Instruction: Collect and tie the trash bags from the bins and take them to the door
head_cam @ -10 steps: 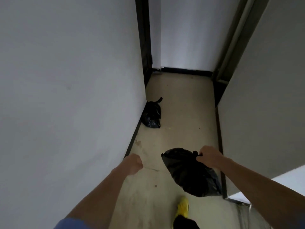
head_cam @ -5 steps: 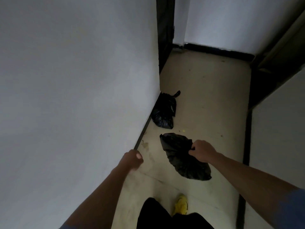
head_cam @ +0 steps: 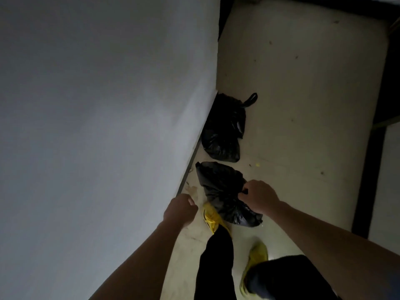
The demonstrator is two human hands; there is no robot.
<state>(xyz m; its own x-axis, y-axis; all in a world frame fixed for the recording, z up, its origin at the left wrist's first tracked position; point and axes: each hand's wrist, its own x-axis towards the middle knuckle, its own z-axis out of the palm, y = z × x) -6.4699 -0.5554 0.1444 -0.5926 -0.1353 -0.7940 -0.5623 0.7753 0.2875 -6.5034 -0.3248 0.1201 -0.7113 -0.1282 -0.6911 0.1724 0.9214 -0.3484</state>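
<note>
My right hand (head_cam: 258, 197) grips the tied top of a black trash bag (head_cam: 220, 189), which hangs low over the floor just in front of my feet. A second black trash bag (head_cam: 224, 131), knotted at the top, lies on the floor against the base of the left wall, a short way beyond the one I carry. My left hand (head_cam: 180, 210) is curled into a loose fist near the wall and holds nothing.
A white wall (head_cam: 108, 126) runs along the left of a narrow hallway with a pale floor (head_cam: 303, 94). A dark door frame (head_cam: 368, 169) lines the right side. My yellow shoes (head_cam: 213, 217) and dark trousers stand below the bag.
I have walked forward along the hall; the carried bag has come close to the bag by the wall. The view has tipped further down at the floor.
</note>
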